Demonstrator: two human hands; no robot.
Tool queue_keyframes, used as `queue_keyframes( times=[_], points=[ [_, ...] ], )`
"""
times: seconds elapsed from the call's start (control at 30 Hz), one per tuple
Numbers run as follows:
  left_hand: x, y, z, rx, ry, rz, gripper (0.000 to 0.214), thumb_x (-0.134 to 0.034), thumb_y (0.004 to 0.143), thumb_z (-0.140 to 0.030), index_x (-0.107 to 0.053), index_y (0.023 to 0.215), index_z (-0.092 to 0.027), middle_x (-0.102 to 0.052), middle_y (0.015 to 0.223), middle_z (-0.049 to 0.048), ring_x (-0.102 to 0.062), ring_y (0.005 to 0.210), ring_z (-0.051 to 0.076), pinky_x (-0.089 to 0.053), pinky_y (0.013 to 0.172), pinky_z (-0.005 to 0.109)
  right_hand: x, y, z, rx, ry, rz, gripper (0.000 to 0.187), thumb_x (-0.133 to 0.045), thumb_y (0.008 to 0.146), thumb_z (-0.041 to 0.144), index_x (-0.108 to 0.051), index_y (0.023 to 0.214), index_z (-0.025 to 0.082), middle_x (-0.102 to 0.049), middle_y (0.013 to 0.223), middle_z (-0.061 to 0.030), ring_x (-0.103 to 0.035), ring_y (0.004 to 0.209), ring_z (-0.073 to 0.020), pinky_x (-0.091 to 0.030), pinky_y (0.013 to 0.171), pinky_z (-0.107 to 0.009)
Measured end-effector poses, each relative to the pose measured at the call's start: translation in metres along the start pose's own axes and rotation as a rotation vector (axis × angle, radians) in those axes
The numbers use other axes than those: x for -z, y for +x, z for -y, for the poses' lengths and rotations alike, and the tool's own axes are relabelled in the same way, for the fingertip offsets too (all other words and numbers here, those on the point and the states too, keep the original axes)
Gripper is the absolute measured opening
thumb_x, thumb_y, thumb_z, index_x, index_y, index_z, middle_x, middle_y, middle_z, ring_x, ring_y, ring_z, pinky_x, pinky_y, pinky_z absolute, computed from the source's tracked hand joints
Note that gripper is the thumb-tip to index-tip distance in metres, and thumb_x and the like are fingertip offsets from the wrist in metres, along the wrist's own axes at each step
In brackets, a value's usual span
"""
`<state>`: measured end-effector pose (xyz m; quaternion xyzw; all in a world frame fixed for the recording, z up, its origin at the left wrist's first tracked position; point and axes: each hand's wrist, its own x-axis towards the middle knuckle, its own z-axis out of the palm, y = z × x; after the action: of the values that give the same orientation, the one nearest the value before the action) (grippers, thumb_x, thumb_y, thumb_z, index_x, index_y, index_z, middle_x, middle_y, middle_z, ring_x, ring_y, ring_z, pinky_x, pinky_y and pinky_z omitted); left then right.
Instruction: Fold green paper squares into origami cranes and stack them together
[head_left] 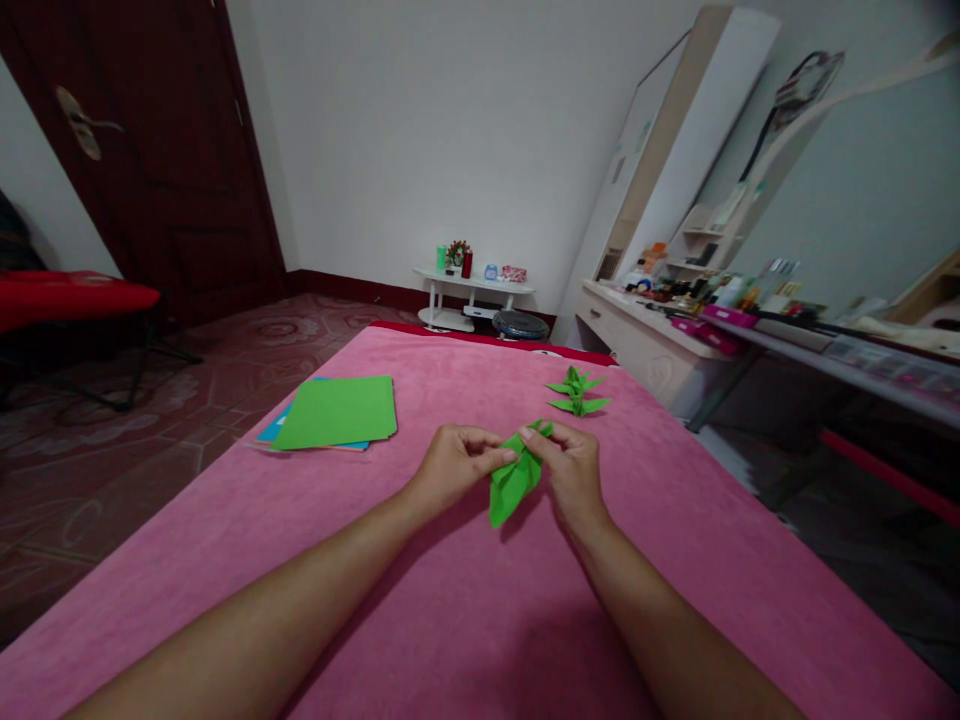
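Note:
Between both hands is a partly folded piece of green origami paper (pixel 516 487), held just above the pink cloth with a pointed flap hanging down toward me. My left hand (pixel 459 462) pinches its left side, thumb on top. On the upper right part, my right hand (pixel 571 462) is closed, its thumb pressing the paper near a narrow tip. The fingers beneath the paper are hidden. Beyond my right hand sit folded green paper cranes (pixel 577 404), one behind the other, with pointed tips spread sideways.
A stack of green paper squares (pixel 341 410), with blue sheets (pixel 274 425) under it, lies at left on the pink cloth (pixel 420 600). A low white table (pixel 480 284) stands by the far wall. At right is a cluttered dressing table (pixel 652 325); at left, a red chair (pixel 75 297).

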<state>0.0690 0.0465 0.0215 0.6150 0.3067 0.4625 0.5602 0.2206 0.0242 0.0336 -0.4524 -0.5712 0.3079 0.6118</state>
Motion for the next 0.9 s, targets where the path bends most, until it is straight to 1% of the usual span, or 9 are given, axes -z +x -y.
queue_keyframes(
  times=[0.13, 0.33, 0.53, 0.6, 0.67, 0.7, 0.77, 0.8, 0.9],
  points=[
    [0.004, 0.002, 0.0, 0.052, 0.025, 0.095, 0.026, -0.069, 0.068, -0.035, -0.071, 0.071, -0.009, -0.066, 0.064, 0.0059, -0.054, 0.051, 0.011, -0.039, 0.052, 0.022, 0.0, 0.0, -0.003, -0.009, -0.003, -0.009, 0.02, -0.066, 0.072, 0.028, -0.06, 0.058, 0.014, -0.049, 0.054, 0.0033, -0.042, 0.052, -0.0101, -0.034, 0.049, -0.022],
    [0.004, 0.002, -0.002, 0.027, 0.055, 0.09, 0.022, -0.067, 0.069, -0.031, -0.069, 0.065, -0.009, -0.062, 0.057, 0.0034, -0.05, 0.047, 0.009, -0.036, 0.049, 0.02, -0.001, -0.001, -0.001, 0.022, -0.031, -0.01, 0.019, -0.065, 0.073, 0.027, -0.061, 0.059, 0.014, -0.049, 0.054, 0.0033, -0.042, 0.052, -0.0103, -0.035, 0.05, -0.022],
    [0.007, 0.004, -0.002, 0.128, -0.02, 0.163, 0.022, -0.073, 0.061, -0.029, -0.071, 0.071, -0.009, -0.066, 0.06, 0.0057, -0.054, 0.048, 0.01, -0.039, 0.051, 0.021, -0.002, -0.002, 0.0, 0.014, -0.035, -0.012, 0.022, -0.064, 0.074, 0.028, -0.06, 0.058, 0.014, -0.05, 0.054, 0.0032, -0.042, 0.051, -0.0102, -0.036, 0.05, -0.022],
    [0.007, 0.005, -0.001, 0.13, -0.028, 0.126, 0.023, -0.074, 0.06, -0.029, -0.071, 0.069, -0.009, -0.066, 0.06, 0.0062, -0.053, 0.047, 0.01, -0.039, 0.05, 0.021, -0.003, 0.0, 0.0, 0.016, -0.034, 0.021, 0.022, -0.066, 0.074, 0.03, -0.06, 0.059, 0.014, -0.052, 0.056, 0.0022, -0.045, 0.054, -0.0113, -0.037, 0.052, -0.022],
    [0.007, 0.006, -0.001, 0.121, -0.054, 0.061, 0.024, -0.075, 0.059, -0.031, -0.07, 0.067, -0.009, -0.066, 0.059, 0.0061, -0.053, 0.047, 0.01, -0.038, 0.049, 0.021, -0.003, 0.002, 0.0, 0.01, 0.016, 0.064, 0.018, -0.068, 0.072, 0.033, -0.064, 0.071, 0.015, -0.059, 0.066, 0.0001, -0.052, 0.062, -0.0138, -0.041, 0.058, -0.023],
    [0.008, 0.006, -0.001, 0.116, -0.079, 0.023, 0.025, -0.075, 0.059, -0.032, -0.07, 0.066, -0.009, -0.066, 0.059, 0.006, -0.052, 0.046, 0.01, -0.038, 0.049, 0.021, -0.002, 0.003, 0.0, -0.01, 0.066, 0.079, 0.021, -0.068, 0.072, 0.036, -0.065, 0.079, 0.016, -0.062, 0.075, -0.0014, -0.055, 0.068, -0.0152, -0.043, 0.062, -0.024],
    [0.009, 0.008, -0.001, 0.104, -0.13, -0.055, 0.028, -0.075, 0.058, -0.034, -0.07, 0.067, -0.009, -0.065, 0.059, 0.0058, -0.052, 0.046, 0.009, -0.037, 0.048, 0.02, -0.001, 0.005, -0.001, -0.098, 0.189, 0.095, 0.029, -0.063, 0.076, 0.042, -0.065, 0.093, 0.018, -0.066, 0.088, -0.0045, -0.059, 0.077, -0.0174, -0.046, 0.069, -0.027],
    [0.01, 0.008, -0.001, 0.097, -0.148, -0.087, 0.029, -0.076, 0.057, -0.035, -0.071, 0.068, -0.009, -0.065, 0.059, 0.0058, -0.053, 0.046, 0.01, -0.037, 0.048, 0.021, 0.0, 0.006, -0.003, -0.159, 0.243, 0.104, 0.032, -0.059, 0.078, 0.045, -0.065, 0.095, 0.019, -0.066, 0.091, -0.0058, -0.06, 0.078, -0.018, -0.047, 0.071, -0.028],
    [0.012, 0.01, -0.002, 0.071, -0.16, -0.147, 0.029, -0.076, 0.056, -0.035, -0.071, 0.068, -0.009, -0.065, 0.058, 0.0053, -0.053, 0.046, 0.01, -0.037, 0.048, 0.021, 0.002, 0.007, -0.008, -0.299, 0.306, 0.17, 0.034, -0.056, 0.08, 0.049, -0.068, 0.089, 0.018, -0.068, 0.086, -0.0073, -0.062, 0.074, -0.0185, -0.048, 0.071, -0.03]
  ],
)
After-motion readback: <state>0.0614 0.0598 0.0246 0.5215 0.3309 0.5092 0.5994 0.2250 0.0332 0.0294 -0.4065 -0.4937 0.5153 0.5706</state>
